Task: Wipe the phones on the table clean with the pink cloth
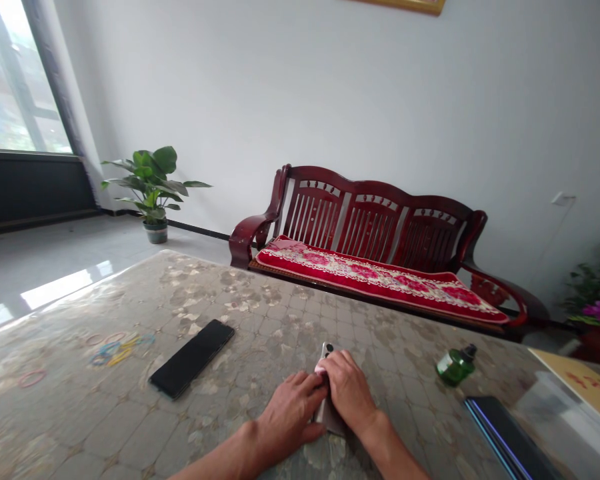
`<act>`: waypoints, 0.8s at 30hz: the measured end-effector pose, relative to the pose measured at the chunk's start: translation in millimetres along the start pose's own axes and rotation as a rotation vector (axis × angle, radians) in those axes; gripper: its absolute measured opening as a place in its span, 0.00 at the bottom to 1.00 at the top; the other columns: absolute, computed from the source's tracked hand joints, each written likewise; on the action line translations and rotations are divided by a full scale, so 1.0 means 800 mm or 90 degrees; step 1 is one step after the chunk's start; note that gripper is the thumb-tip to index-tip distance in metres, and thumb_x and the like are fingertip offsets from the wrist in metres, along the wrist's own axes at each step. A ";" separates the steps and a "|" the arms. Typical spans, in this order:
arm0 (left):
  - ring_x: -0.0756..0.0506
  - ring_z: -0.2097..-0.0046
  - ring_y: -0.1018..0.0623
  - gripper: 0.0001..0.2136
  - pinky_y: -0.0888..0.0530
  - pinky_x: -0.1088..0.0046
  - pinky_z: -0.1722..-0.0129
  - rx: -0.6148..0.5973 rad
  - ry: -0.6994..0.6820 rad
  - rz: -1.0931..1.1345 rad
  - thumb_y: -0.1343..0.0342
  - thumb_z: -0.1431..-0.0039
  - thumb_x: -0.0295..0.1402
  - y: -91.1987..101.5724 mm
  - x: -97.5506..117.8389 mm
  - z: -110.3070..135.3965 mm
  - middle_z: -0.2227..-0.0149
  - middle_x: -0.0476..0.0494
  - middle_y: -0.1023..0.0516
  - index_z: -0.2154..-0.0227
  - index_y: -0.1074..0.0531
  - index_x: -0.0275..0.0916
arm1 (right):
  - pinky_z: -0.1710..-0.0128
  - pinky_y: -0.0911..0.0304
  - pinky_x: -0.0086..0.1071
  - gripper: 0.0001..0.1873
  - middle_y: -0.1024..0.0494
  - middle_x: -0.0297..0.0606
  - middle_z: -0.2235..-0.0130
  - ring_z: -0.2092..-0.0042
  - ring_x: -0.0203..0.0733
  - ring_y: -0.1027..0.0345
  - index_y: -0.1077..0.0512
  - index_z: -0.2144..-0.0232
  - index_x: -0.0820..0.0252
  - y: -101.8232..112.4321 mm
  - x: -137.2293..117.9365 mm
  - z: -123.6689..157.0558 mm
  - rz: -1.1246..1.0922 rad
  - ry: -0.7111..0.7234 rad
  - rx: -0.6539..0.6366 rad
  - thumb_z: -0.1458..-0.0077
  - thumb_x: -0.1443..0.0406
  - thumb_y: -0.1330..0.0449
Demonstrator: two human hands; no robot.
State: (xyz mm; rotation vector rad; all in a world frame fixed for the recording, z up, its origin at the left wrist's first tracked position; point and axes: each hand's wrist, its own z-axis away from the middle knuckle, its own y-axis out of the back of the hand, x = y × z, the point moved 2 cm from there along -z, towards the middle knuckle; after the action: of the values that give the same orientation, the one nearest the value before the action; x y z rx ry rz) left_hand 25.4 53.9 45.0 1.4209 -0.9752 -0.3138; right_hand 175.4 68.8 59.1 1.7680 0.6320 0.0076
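A light-coloured phone (pixel 324 415) stands between my hands at the front middle of the table, with dark round camera lenses at its top end. My left hand (pixel 293 410) grips it along its left side, fingers bent and thumb near the bottom edge. From the right, my right hand (pixel 349 387) closes over the upper part, fingertips pressed together just below the lenses. Something small and pale pink shows at those fingertips; I cannot make out what it is. Both hands hide much of the phone.
A black phone (pixel 193 359) lies to the left, beyond it several coloured rubber bands (pixel 120 348). On the right are a green pump bottle (pixel 454 367), a dark device (pixel 510 437) and a yellowish box (pixel 580 383). A red wooden bench (pixel 375 227) stands behind the patterned table (pixel 105 427).
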 end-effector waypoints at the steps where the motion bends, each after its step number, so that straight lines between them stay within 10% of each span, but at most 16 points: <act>1: 0.40 0.49 0.30 0.19 0.32 0.65 0.48 -0.001 0.002 0.002 0.40 0.43 0.41 0.000 0.000 0.000 0.47 0.45 0.30 0.49 0.33 0.46 | 0.56 0.42 0.30 0.11 0.26 0.34 0.63 0.57 0.40 0.37 0.27 0.67 0.54 0.000 0.003 -0.001 -0.001 -0.006 0.009 0.39 0.71 0.47; 24: 0.40 0.51 0.30 0.21 0.32 0.65 0.49 0.024 -0.001 0.020 0.39 0.45 0.37 -0.003 -0.002 0.001 0.47 0.47 0.28 0.48 0.34 0.46 | 0.58 0.43 0.30 0.15 0.27 0.35 0.64 0.58 0.41 0.36 0.27 0.68 0.55 0.016 0.016 0.013 0.013 -0.025 0.001 0.40 0.74 0.50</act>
State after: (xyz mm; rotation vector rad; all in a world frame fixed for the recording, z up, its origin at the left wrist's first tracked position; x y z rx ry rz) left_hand 24.6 53.8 41.8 1.4391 -1.0080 -0.2749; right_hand 194.7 62.6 63.6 1.7717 0.5848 -0.0135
